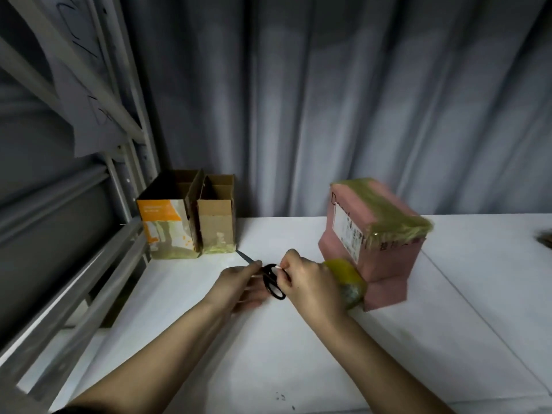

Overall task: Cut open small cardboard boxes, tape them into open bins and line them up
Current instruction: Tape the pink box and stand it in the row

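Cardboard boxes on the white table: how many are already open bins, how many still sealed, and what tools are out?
Open bins: 2, orange-printed bin and plain brown bin, side by side
Sealed boxes: 1, pink box
Scissors: 1, in both hands
Tape rolls: 1
Total: 5

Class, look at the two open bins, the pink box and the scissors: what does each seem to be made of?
Two open bins: brown corrugated cardboard, matte, raw cut edges showing.
Pink box: probably cardboard too, matte pink sides, wrapped with glossy yellowish tape.
Scissors: black handles, likely plastic; thin dark blade, presumably metal.
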